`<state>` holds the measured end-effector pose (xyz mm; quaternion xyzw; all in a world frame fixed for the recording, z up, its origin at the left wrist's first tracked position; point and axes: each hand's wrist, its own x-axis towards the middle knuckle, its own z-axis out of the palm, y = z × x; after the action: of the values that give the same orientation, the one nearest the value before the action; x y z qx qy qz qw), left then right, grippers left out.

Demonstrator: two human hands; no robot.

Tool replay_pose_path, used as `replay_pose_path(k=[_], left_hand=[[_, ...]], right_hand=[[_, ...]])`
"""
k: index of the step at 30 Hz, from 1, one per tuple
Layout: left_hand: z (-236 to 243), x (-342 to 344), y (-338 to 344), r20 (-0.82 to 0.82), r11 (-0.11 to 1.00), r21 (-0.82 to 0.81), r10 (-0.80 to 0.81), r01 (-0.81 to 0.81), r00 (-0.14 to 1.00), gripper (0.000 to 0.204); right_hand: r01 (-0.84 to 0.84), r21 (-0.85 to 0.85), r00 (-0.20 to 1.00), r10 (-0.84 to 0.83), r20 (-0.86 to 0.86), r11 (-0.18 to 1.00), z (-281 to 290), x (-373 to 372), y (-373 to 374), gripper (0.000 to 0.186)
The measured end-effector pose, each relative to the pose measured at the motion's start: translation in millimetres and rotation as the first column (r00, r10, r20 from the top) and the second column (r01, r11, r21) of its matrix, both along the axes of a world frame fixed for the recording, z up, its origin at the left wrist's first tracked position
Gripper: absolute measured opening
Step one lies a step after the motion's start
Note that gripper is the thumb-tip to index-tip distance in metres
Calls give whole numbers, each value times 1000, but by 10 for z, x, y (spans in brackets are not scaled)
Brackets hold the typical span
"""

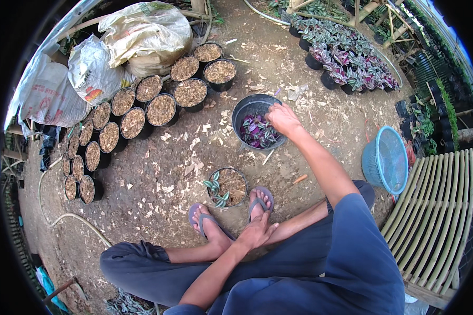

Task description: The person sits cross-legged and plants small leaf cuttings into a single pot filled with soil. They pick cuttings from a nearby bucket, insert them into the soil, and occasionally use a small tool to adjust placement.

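Note:
My right hand (285, 119) reaches over the right rim of a dark round bucket (240, 107). Its fingers are curled together just above purple-and-green leafy cuttings (258, 130) inside; whatever they pinch is hidden. Near my feet, my left hand (256, 231) rests by my right ankle with its fingers stretched out, holding nothing. In front of my sandals (201, 216) stands a black pot (233, 185) filled with light brown chips. A few green striped cuttings (214, 187) stick out at its left side.
Rows of chip-filled black pots (162, 109) stand at left, beside stuffed sacks (144, 37). Potted purple-leaved plants (347, 55) crowd the far right. A blue plastic basket (386, 160) sits near a bamboo slatted bench (431, 215). A hose (81, 216) curves along the left ground.

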<state>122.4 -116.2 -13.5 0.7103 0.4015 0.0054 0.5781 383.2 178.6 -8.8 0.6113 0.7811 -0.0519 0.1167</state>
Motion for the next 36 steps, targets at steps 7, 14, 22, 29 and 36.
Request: replay_pose_path(k=[7,14,22,29,36], left_hand=[[-50,17,-29,53,996,81,16,-20,998,65],[489,-109,414,302,911,22,386,-411,872,43],[952,-168,568,462,739,-404,673,-538,577,53],[802,-225,448,437,682,-370,727,-631,529,21],[670,-421,572,492,838,-242,540,-488,683,22]], right_hand=[[1,382,950,119,-289,924,1014,17,-351,14],[211,612,845,173,-506,762,1698,-246,-1186,16],[104,704,896,242,-374,703,1750,-890,-2182,17],[177,600,864,169,-474,780,1559,-1091,-2521,25],[259,-320,254,-384,-888,911,1296,-860,-2574,44]])
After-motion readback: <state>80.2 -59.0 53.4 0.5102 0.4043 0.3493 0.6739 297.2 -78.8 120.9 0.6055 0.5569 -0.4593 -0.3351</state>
